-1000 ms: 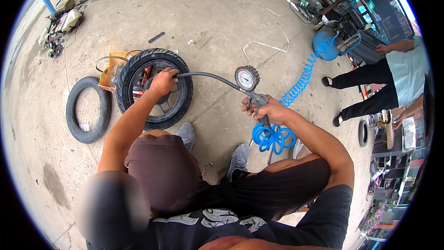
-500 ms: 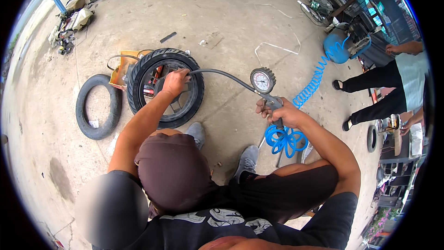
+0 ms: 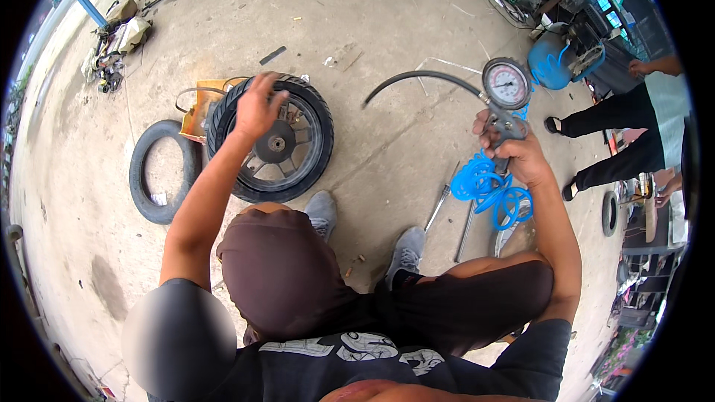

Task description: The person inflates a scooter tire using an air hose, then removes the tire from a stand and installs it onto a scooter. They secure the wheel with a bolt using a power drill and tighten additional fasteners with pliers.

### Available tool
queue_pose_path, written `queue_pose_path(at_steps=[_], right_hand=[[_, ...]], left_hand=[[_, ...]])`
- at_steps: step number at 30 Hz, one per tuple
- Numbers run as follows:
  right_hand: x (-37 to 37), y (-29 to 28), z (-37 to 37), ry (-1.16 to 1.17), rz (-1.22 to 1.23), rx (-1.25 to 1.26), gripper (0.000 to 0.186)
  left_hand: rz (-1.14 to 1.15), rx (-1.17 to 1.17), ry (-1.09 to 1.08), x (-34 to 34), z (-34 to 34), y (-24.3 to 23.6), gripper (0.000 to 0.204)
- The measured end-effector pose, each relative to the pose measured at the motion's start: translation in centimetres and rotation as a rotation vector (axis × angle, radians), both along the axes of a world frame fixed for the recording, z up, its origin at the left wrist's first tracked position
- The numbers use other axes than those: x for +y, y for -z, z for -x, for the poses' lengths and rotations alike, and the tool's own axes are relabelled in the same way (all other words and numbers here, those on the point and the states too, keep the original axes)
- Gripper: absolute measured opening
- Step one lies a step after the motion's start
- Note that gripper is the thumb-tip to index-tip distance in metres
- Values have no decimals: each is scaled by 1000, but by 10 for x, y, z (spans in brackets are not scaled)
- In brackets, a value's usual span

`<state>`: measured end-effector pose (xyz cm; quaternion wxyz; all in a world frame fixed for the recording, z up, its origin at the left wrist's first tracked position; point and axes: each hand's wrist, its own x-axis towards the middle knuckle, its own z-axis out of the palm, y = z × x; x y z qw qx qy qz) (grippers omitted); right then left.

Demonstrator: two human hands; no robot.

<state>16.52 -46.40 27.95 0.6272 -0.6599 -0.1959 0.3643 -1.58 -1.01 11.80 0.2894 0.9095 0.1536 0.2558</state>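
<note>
My left hand [image 3: 258, 108], fingers apart, is at the upper part of the black wheel with its tyre [image 3: 277, 149]; whether it touches the rubber I cannot tell. My right hand [image 3: 521, 155] grips a grey tyre inflator [image 3: 506, 123] with a round dial gauge [image 3: 506, 84] on top. Its black hose [image 3: 417, 74] arches leftward, its end free in the air. A bundle of blue coiled hose [image 3: 484, 182] hangs below the inflator. Left of the wheel lie a grey inner tube [image 3: 147, 179] and an orange-yellow box [image 3: 199, 108], partly hidden by the tyre.
A blue air compressor [image 3: 548, 59] stands at the upper right. Another person [image 3: 618, 108] stands at the right, near cluttered shelves and a small tyre [image 3: 609, 214]. Long metal tools [image 3: 439, 208] lie beside my feet. Scooter parts and bags [image 3: 118, 52] lie at the upper left.
My left hand has released the hose end and moved up-left over the wheel, fingers opening. My right hand, holding the inflator, has shifted up and rightward, swinging the hose away from the wheel.
</note>
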Motion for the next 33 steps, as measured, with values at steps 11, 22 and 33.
queue_pose_path(at_steps=[11,22,33], right_hand=[[-43,70,-72,168,704,-1087,48],[-71,224,-67,52,939,-1178,54],[-77,298,-22,-122,1021,-994,57]], left_hand=[[3,-8,-496,95,102,21,40],[748,197,-423,86,137,55,77],[720,116,-368,41,113,19,69]])
